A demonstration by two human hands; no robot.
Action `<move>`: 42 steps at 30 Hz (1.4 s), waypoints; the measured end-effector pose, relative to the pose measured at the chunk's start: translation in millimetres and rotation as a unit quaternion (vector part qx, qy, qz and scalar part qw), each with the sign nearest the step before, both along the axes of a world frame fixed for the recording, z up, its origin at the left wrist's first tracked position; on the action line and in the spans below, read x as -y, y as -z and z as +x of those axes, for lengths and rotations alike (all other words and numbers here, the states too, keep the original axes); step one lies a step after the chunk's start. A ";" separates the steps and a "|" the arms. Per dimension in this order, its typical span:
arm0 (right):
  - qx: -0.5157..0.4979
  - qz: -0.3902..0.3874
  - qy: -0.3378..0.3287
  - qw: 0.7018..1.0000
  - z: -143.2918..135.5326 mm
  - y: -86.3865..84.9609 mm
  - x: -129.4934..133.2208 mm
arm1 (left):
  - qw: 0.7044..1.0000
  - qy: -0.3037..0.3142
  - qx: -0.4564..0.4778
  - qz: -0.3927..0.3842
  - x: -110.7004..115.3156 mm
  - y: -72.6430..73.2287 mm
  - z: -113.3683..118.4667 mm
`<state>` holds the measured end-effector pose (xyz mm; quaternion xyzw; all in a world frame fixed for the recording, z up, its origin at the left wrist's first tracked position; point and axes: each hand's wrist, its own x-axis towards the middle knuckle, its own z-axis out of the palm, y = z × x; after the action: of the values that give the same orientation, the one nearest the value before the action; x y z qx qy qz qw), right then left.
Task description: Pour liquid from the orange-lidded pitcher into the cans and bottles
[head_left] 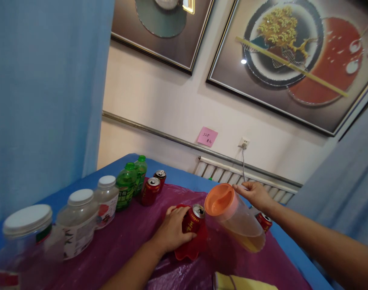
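Blue table (pixel 184 178), purple sheet (pixel 132 237) over much of it. Pitcher (pixel 240 225) tilted over the sheet, lid end leaning toward the can, pale liquid pooled opposite the lid. Right hand (pixel 256 196) at the pitcher's handle, fingers curled closed on it. Left hand (pixel 171 229) has its fingers parted only by the can's width, wrapped round its side. Red mat (pixel 185 253) beneath. Can (pixel 192 220) open-topped, just beside the lid (pixel 218 201).
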<state>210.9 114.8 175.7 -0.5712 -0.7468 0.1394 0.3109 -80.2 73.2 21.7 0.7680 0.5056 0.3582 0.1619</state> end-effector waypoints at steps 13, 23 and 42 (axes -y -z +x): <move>0.001 0.013 0.002 1.000 -2.8 -1.4 2.9 | 1.000 0.000 0.001 -0.004 1.1 -2.0 0.1; -0.007 0.003 -0.015 1.000 -1.5 0.2 0.0 | 1.000 0.000 0.006 0.006 2.0 -2.2 0.0; 0.008 -0.009 -0.014 1.000 -1.0 -1.2 2.1 | 1.000 0.004 0.005 0.000 2.1 -3.2 0.3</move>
<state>209.9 112.7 176.9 -0.5641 -0.7561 0.1461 0.2981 -79.9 71.1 24.9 0.7682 0.5019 0.3614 0.1652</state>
